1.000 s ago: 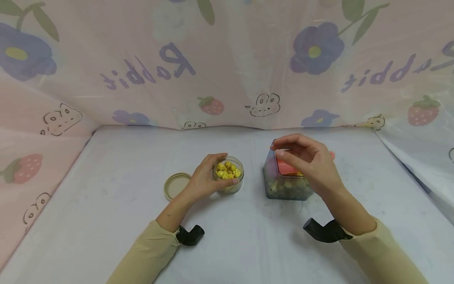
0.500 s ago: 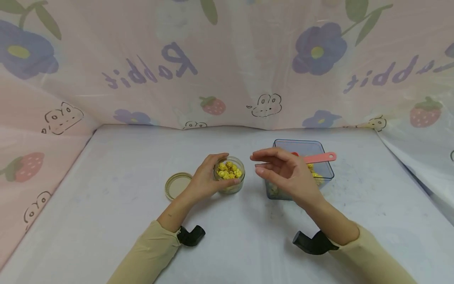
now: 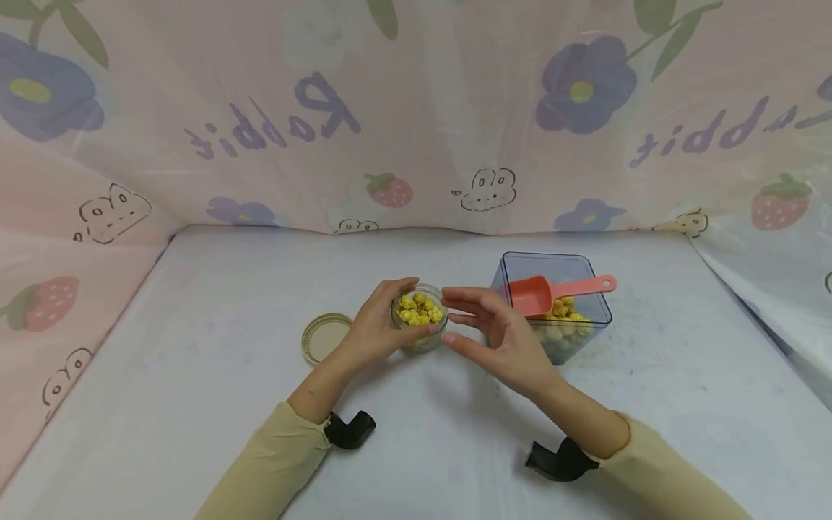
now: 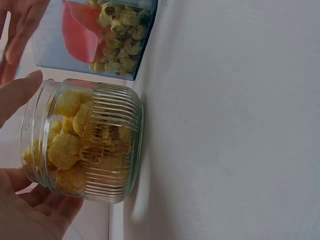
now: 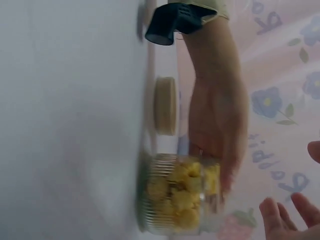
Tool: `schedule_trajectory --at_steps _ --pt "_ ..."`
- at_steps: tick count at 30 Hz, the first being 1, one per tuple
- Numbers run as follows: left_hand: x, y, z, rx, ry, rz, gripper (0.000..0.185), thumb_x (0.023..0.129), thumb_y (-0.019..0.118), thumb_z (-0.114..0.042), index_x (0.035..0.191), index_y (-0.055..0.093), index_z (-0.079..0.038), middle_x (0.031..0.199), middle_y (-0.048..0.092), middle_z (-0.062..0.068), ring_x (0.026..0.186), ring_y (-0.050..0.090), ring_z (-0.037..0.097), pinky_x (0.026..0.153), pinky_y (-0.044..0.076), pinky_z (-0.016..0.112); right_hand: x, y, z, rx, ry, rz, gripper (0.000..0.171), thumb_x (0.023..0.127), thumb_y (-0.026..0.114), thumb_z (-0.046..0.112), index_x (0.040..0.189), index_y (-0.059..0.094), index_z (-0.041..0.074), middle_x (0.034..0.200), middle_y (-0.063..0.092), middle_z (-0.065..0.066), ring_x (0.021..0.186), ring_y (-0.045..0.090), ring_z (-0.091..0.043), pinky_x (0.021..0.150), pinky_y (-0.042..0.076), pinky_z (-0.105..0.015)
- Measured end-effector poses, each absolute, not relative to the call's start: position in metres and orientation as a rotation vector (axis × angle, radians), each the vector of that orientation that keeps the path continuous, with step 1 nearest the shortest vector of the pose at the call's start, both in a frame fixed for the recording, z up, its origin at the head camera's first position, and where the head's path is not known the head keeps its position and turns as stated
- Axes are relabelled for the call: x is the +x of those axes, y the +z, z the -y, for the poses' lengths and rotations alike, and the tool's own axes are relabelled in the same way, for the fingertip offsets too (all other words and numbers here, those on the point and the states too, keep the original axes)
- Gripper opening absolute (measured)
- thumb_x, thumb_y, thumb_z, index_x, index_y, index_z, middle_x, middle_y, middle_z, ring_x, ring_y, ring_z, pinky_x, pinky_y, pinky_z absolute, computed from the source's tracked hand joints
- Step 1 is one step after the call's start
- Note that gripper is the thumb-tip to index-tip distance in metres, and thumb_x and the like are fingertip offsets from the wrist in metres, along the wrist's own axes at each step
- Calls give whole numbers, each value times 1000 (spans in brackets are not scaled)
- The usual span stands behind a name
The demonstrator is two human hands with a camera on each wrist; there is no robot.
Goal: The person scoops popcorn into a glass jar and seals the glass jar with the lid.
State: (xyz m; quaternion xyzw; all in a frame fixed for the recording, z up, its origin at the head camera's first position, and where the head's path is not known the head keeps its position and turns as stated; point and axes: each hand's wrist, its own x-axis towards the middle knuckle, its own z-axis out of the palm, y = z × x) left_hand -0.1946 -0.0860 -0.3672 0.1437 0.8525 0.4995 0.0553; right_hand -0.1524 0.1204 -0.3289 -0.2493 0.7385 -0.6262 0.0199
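On the white desk (image 3: 214, 404), a clear square plastic tub (image 3: 588, 271) holds a pink scoop (image 3: 534, 295). The left hand (image 3: 373, 332) grasps a ribbed glass jar of yellow popcorn (image 3: 419, 318); the right hand (image 3: 500, 336) hovers just beside, released. A beige round lid (image 3: 323, 338) lies near.

The ribbed clear glass jar (image 3: 419, 328) holds bright yellow popcorn (image 3: 419, 310). Its lid (image 3: 323, 338) is pale beige. The tinted blue-grey plastic box (image 3: 552, 307) carries a coral-pink scoop (image 3: 552, 293). The worktop (image 3: 227, 404) is pale lilac-white; the pink backdrop (image 3: 416, 115) shows purple flowers, red strawberries and outlined rabbits.
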Motion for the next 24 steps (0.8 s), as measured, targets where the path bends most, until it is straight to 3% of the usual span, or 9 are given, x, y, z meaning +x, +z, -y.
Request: schedule_trajectory --at_steps 3,11,15,24 --pt "-195 -367 86 444 1508 -2595 77 78 79 -32 143 42 -13 140 45 6 131 42 26 111 31 52 -153 -336 -118 -787 -1927 -2320 56 83 69 -4 134 45 -3 140 47 -16 131 45 -34 102 45 -27" --pt "-195 -367 87 457 1515 -2597 79 77 80 -33 143 42 -12 139 46 6 131 43 25 110 33 51 -156 -348 -113 -762 -1823 -2436 85 80 74 2 150 28 10 155 30 -11 141 31 -34 110 36 -41" --pt "-196 -368 87 457 1505 -2601 78 77 80 -33 143 42 -13 139 46 6 131 42 25 111 32 50 -161 -355 -112 -713 -1759 -2471 90 80 75 6 153 21 10 156 26 -15 143 27 -35 111 33 -48" --pt "-196 -368 87 468 1502 -2607 79 77 80 -34 143 42 -13 139 46 6 132 41 26 111 32 51 -172 -369 -112 -619 -1665 -2453 95 80 77 12 153 16 8 157 19 -20 144 24 -37 111 32 -51"
